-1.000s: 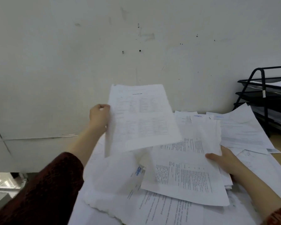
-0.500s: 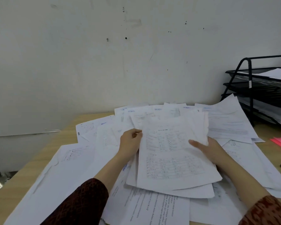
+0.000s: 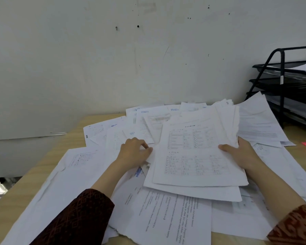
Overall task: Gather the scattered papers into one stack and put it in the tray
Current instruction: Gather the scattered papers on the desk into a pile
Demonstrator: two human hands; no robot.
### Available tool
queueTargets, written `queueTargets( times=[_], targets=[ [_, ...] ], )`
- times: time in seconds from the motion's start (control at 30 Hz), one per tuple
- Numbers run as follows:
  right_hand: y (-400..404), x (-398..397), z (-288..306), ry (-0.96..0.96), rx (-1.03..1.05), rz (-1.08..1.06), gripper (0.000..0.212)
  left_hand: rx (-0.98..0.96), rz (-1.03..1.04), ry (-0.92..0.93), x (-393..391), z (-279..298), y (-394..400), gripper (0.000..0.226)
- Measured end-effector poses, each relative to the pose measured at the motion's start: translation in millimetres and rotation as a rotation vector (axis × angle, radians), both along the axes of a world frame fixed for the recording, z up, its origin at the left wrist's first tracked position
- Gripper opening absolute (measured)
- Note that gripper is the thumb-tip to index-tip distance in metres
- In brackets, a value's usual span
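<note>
So the right hand is gripping a small stack by its right edge, thumb lying on top of the printed table page and the fingers tucked underneath where I can't see them. The stack is sitting tilted on top of the mess, roughly mid-table, with its sheets fanning out at the far corner rather than lining up. The left hand is resting just beside the stack's left edge, fingers curled down onto loose papers; whether it's actually pinching a sheet or just pressing, I can't tell.

Loose sheets are lying all over the table, left, near and far, overlapping each other. The tray is standing far right against the wall, well apart from the stack, with some paper already in it.

Handling-wise, I'm guessing this stuff is light, floppy and slippery sheet on sheet, so a one-edge grip is probably letting it droop and slide. Taking it on both long edges and tapping it square looks like the safer bet. Some edges look ragged, so yanking could tear them.
</note>
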State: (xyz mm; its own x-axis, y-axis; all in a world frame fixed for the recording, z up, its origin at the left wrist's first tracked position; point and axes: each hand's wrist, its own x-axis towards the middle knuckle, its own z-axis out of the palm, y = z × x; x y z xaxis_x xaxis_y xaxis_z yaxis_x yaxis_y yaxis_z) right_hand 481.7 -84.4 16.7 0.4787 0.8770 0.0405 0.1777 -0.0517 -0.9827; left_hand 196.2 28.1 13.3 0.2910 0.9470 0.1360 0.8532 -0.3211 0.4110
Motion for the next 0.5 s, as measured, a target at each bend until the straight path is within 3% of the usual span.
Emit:
queueTargets(
  times=[0.1, 0.23, 0.37, 0.5],
  targets=[
    [0, 2, 0, 0.008, -0.001, -0.020, 0.035, -0.002, -0.037, -0.024, -7, -2, -6, 0.025],
    [-2, 5, 0, 0.028, -0.004, -0.043, 0.036, 0.105, 0.062, 0.154, -16, -10, -9, 0.049],
    [-2, 9, 1, 0.045, 0.004, -0.081, 0.038, 0.146, 0.083, 0.085, 3, -5, 0, 0.039],
    [-1, 10, 0, 0.067, 0.011, -0.095, 0.038, 0.155, 0.108, 0.263, 31, 4, 17, 0.044]
  ],
)
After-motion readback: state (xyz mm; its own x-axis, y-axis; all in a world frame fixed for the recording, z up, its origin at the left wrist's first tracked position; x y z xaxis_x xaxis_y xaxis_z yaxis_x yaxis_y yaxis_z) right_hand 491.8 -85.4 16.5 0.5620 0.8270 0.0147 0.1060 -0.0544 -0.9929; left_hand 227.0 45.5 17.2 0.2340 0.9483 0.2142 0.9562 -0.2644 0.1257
